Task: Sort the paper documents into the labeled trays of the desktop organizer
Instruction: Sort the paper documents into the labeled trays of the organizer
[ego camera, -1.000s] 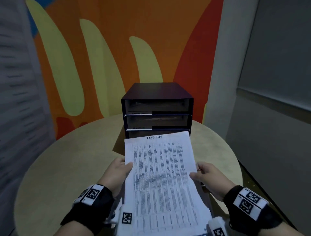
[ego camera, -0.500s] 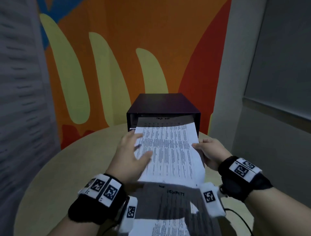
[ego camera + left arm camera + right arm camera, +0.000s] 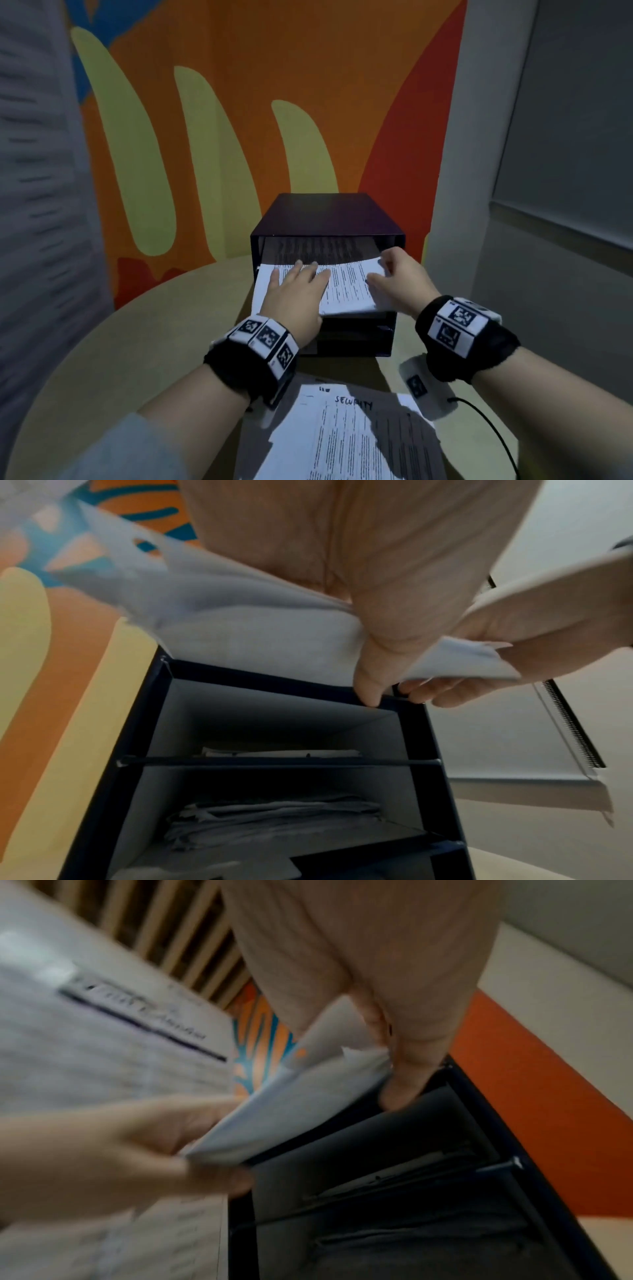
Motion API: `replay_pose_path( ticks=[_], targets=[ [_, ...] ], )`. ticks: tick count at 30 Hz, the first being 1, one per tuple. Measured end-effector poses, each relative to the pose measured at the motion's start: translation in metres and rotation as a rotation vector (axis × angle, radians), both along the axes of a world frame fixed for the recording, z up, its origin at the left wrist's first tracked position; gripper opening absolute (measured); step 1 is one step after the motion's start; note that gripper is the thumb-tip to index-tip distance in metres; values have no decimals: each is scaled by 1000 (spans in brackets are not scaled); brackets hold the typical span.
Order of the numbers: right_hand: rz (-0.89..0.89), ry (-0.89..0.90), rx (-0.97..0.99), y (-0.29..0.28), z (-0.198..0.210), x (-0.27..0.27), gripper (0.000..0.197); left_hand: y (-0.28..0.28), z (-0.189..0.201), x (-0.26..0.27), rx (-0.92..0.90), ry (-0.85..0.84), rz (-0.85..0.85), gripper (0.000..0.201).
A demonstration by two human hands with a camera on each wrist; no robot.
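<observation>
Two hands meet on one printed sheet (image 3: 346, 284) at the middle of the head view. The left hand (image 3: 296, 298) lies flat on the paper with fingers spread and fairly straight, pressing it down. The right hand (image 3: 400, 281) pinches the sheet's right edge, thumb on top and fingers curled beneath, as the left wrist view shows (image 3: 455, 656). The sheet's far half sits inside the top tray of the dark organizer (image 3: 325, 219); its near half hangs out over the front edge, covering the lower tray openings. Between the paper and the roof of the top slot a narrow dark gap remains. From the left wrist view, the two lower trays hold papers (image 3: 274, 818) lying flat, with open room above them. Below the hands, toward the bottom of the frame, a stack of documents (image 3: 346, 442) lies on the round table (image 3: 113, 349), its top page handwritten "SECURITY". Bare table runs along both sides of the organizer.

Half a second earlier the sheet's leading edge was only at the organizer's mouth, with both hands further back; since then the paper has gone well into the top tray.
</observation>
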State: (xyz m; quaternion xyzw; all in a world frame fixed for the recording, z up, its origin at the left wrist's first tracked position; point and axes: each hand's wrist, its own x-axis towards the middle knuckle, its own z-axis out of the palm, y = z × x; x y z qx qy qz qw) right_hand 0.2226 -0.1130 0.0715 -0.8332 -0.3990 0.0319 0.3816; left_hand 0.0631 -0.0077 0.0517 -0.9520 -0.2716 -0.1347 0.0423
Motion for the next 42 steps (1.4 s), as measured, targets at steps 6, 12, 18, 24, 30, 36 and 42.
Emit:
replay_pose_path(
  ticks=[6,12,18,24,30,36,42],
  targets=[
    [199,-369,-73,-2,-5,-16,32,19,22,27,58,-147,-32,46],
    [223,-391,81,17,-4,-12,7,28,26,39,22,-402,-154,16],
    [205,-496,-63,35,6,5,18,40,19,38,-23,-469,-170,13],
    [172,-548,-142,53,4,17,23,55,13,40,15,-303,-75,22],
    [132,-542,-209,64,7,14,25,62,13,46,-16,-213,27,24],
    [157,-403,-175,70,6,18,27,71,14,61,-104,-204,36,29],
    [116,-314,-571,87,20,22,24,77,21,74,-259,13,85,38]
  ],
)
